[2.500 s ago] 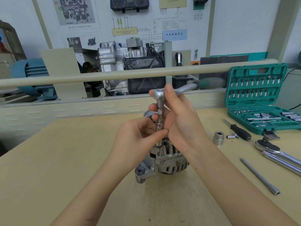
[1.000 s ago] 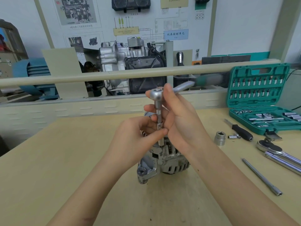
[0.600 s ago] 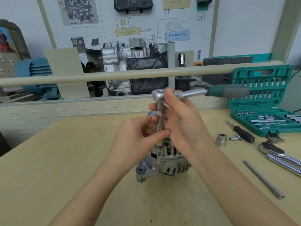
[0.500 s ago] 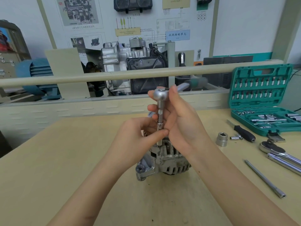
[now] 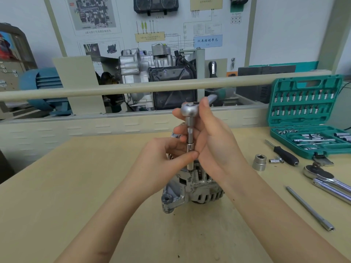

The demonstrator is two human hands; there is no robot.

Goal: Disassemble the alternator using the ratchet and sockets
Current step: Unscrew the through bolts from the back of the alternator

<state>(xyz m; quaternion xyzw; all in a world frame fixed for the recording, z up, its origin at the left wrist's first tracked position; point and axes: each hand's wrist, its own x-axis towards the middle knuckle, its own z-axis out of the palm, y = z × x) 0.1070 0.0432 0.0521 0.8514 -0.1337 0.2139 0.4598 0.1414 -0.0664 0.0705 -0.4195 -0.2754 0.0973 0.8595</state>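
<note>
An automotive training workshop, judging by what surrounds the pale wooden bench (image 5: 79, 186). Behind its low cream metal back rail (image 5: 133, 86), a silver cutaway gearbox unit with a black cover (image 5: 157, 80) mounted on a stand, beside a blue electric motor (image 5: 43, 86). On the white wall, a teaching board with printed wiring diagrams (image 5: 171, 35), a black instrument cluster (image 5: 155, 4) and a blue label in Chinese characters (image 5: 208, 41). At the right, an open teal plastic case of sockets and bits (image 5: 307, 114), with a loose chrome ratchet (image 5: 322, 177), a large steel socket (image 5: 259, 162), a black-handled driver (image 5: 284, 154) and a long steel extension bar (image 5: 309, 207) lying on the bench
</note>
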